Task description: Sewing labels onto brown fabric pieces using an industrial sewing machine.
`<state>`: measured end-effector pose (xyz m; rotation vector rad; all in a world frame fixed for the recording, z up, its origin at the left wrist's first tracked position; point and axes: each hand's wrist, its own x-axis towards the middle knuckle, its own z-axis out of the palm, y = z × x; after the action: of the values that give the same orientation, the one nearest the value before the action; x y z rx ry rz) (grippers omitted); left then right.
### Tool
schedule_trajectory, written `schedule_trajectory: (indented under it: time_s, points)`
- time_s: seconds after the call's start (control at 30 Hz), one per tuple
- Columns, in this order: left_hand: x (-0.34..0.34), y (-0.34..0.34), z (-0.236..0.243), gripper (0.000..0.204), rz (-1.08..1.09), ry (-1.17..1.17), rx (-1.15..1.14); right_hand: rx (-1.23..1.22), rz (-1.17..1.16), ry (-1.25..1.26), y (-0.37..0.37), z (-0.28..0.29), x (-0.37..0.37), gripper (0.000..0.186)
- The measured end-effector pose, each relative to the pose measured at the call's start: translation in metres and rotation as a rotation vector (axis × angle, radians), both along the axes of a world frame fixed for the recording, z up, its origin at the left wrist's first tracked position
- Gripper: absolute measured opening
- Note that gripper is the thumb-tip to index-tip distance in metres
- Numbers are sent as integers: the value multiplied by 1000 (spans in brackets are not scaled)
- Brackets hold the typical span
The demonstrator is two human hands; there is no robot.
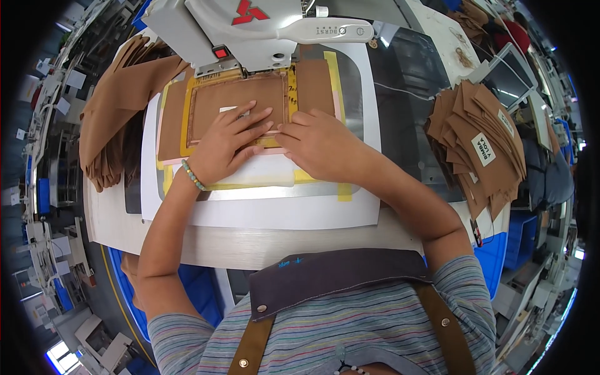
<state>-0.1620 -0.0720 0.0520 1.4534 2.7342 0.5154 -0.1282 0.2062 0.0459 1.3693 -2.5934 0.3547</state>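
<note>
A brown fabric panel with a small white label lies inside a yellow frame beneath the head of a white sewing machine. My left hand rests on the panel's lower part, fingers spread, beside the label and partly over it. At the frame's lower right corner is my right hand, its fingers bent and close together. Whatever is between those fingertips is hidden. More brown fabric shows to the right of the frame, on a plate edged with yellow tape.
Brown fabric pieces hang in a heap at the left. A stack of labelled brown pieces lies on the right, near a tilted screen. White sheeting covers the table's front part. Blue bins stand below the table.
</note>
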Motion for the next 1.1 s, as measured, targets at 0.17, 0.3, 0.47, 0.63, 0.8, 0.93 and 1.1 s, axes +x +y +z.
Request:
schedule_trajectory:
  time_s: [0.17, 0.3, 0.47, 0.63, 0.8, 0.93, 1.1]
  points:
    - [-3, 0, 2, 52, -17, -7, -15, -28, -19, -23, 1, -3, 1, 35]
    - [-6, 2, 4, 50, -4, 1, -44, -53, -48, -4, 0, -2, 2, 37]
    - [-10, 6, 4, 51, 6, 11, -51, -32, -73, -24, 1, -4, 0, 47]
    - [-15, 7, 4, 51, 2, 45, -60, -91, -71, -10, 5, -4, -3, 46]
    - [-24, 9, -3, 51, 14, 62, -37, -190, -69, -54, 14, -3, -7, 41]
    - [-36, 13, -5, 50, 33, 74, -49, -227, -102, -66, 19, -4, -12, 33]
    - [-52, 16, -7, 46, 48, 123, -52, -280, -125, -29, 22, -8, -17, 23]
